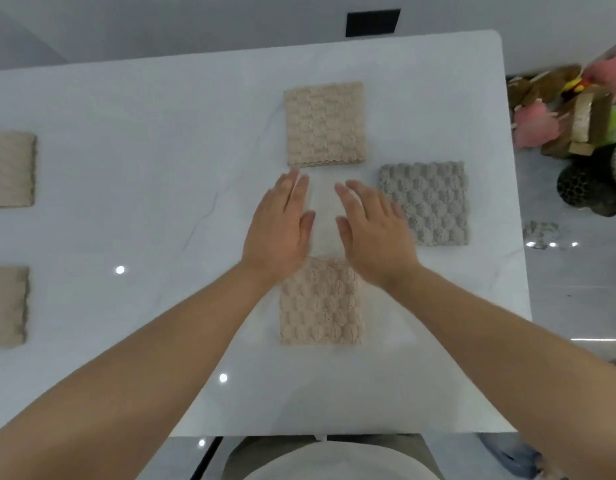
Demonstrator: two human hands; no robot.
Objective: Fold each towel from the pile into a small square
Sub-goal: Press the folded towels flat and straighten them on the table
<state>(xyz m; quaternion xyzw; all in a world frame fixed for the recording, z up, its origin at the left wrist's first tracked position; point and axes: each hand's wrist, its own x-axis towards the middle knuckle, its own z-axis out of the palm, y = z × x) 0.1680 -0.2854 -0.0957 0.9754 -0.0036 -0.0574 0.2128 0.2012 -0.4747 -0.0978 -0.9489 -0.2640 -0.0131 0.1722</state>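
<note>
Left hand [279, 226], right hand [372, 230]: flat, fingers straight, empty. Far beige towel [324, 123] just beyond fingertips; left hand nearer.

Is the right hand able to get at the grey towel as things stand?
Probably yes: the right hand is open, empty, right beside the grey towel, with nothing between them.

Boxed in on three sides, open to the left

Bare table [144, 168] shows between the left hand [280, 223] and the right hand [372, 230]. The far beige towel [324, 124] lies just past the fingertips. The grey towel [434, 202] lies just beside the right hand, and the near beige towel [320, 306] lies under the wrists. Left of the left hand the way is free up to a tan towel [10, 169] and a second tan towel [7, 306].
</note>
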